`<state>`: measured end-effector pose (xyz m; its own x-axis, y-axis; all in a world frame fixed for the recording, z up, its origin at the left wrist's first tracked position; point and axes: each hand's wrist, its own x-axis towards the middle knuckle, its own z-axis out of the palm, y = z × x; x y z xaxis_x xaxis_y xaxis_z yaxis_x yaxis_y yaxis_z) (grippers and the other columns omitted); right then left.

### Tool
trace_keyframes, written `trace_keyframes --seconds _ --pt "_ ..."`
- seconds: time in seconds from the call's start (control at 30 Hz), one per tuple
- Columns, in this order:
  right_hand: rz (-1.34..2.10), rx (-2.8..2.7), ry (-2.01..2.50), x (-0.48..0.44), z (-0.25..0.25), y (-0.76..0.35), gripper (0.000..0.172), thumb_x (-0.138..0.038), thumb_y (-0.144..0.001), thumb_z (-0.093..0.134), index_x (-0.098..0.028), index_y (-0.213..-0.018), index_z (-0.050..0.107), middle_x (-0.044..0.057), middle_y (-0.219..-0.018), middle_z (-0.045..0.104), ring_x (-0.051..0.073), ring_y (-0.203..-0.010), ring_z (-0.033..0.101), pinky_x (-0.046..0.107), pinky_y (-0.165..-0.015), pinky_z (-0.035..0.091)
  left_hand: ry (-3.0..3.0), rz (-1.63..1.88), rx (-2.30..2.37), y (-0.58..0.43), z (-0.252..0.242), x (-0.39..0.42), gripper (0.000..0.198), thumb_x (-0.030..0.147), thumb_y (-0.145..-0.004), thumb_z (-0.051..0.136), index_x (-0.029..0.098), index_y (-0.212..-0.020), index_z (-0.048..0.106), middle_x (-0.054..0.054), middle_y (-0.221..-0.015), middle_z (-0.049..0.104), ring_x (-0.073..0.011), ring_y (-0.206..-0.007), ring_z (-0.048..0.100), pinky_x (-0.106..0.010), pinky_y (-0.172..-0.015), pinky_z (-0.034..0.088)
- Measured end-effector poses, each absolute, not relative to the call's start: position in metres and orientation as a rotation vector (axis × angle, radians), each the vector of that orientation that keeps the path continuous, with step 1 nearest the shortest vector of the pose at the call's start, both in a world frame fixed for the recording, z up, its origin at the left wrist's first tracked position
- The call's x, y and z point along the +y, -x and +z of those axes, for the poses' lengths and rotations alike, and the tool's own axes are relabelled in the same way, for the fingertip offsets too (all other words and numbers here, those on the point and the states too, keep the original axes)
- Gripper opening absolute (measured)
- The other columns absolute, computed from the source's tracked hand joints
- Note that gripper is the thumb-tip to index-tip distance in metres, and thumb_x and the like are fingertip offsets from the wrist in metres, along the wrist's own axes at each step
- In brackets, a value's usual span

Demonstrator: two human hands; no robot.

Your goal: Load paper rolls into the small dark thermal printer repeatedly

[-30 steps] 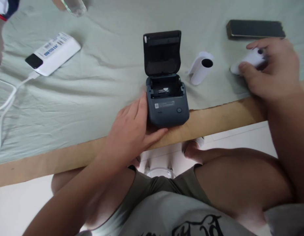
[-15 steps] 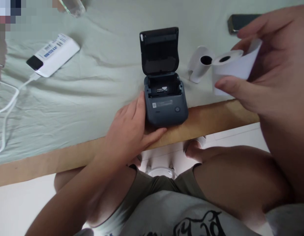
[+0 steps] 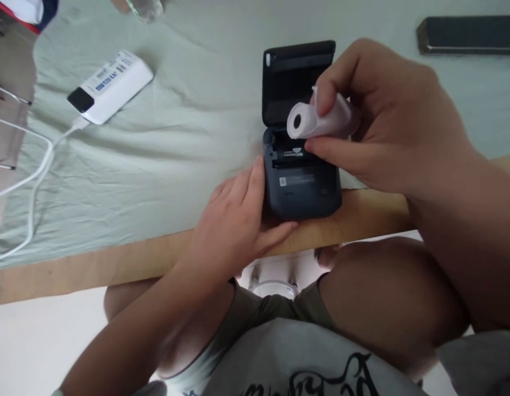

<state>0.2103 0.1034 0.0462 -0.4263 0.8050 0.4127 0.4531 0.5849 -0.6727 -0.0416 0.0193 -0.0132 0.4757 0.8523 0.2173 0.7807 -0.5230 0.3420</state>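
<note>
A dark portable label printer sits near the table's front edge with its lid raised and its paper bay exposed. My left hand cups the printer's near left corner, fingers along its side and thumb by its front. Just over the bay, my right hand pinches a white paper roll between thumb and fingers. The roll is tilted on its side, its hollow core facing left, with a small loose end sticking up. Part of the bay and lid is hidden behind the roll and hand.
A white power bank with a plugged-in white cable lies on the green cloth at left. A dark oblong case is at far right. Part of a clear glass shows at the top edge. Bare wood forms the front edge.
My right hand has carried the paper roll leftward to above the printer's bay and turned it onto its side. The second roll beside the printer is no longer visible. My left hand stays on the printer.
</note>
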Motion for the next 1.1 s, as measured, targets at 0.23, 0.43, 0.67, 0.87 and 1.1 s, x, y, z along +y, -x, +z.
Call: trace_keyframes --seconds 0.23,0.43,0.67,0.87,1.1 --pt "0.497 -2.282 0.902 0.113 0.036 -0.213 0.031 -0.012 -0.080 0.069 -0.030 -0.105 0.073 0.000 -0.116 0.079 0.024 -0.107 0.076 0.042 -0.094 0.062 -2.571 0.575 1.386 0.043 -0.018 0.017 0.103 0.078 -0.111 0.064 0.006 -0.180 0.036 -0.031 -0.169 0.067 -0.0451 -0.147 0.073 -0.058 -0.122 0.061" --pt "0.559 -2.134 1.053 0.111 0.033 -0.208 0.039 -0.012 -0.078 0.069 -0.029 -0.113 0.070 0.001 -0.122 0.078 0.022 -0.103 0.073 0.037 -0.080 0.055 -2.575 0.587 1.380 0.041 -0.020 0.016 0.103 0.079 -0.112 0.062 0.006 -0.179 0.036 -0.031 -0.168 0.067 -0.0440 -0.147 0.073 -0.057 -0.122 0.061" --pt "0.660 -1.935 0.839 0.108 0.027 -0.212 0.039 -0.009 -0.075 0.082 -0.025 -0.108 0.071 0.000 -0.110 0.068 0.013 -0.095 0.060 0.030 -0.082 0.047 -2.489 0.759 1.375 0.044 -0.016 0.016 0.096 0.080 -0.115 0.059 0.012 -0.180 0.038 -0.028 -0.174 0.063 -0.0414 -0.159 0.067 -0.055 -0.129 0.059" --pt "0.534 -2.077 0.744 0.076 0.035 -0.201 0.035 -0.019 -0.090 0.086 -0.029 -0.119 0.071 -0.001 -0.119 0.073 0.017 -0.101 0.071 0.033 -0.085 0.062 -2.532 1.194 1.183 0.043 0.002 0.018 0.074 0.046 -0.118 0.072 0.031 -0.181 0.035 -0.014 -0.170 0.070 -0.0272 -0.160 0.069 -0.045 -0.134 0.060" --pt "0.729 -2.135 0.815 0.050 0.047 -0.186 0.031 -0.018 -0.098 0.082 -0.029 -0.118 0.060 -0.004 -0.112 0.072 0.013 -0.094 0.075 0.033 -0.085 0.066 -2.539 1.156 1.273 0.044 0.008 0.012 0.044 0.049 -0.122 0.062 0.039 -0.165 0.060 -0.001 -0.160 0.079 -0.0268 -0.142 0.082 -0.043 -0.120 0.071"
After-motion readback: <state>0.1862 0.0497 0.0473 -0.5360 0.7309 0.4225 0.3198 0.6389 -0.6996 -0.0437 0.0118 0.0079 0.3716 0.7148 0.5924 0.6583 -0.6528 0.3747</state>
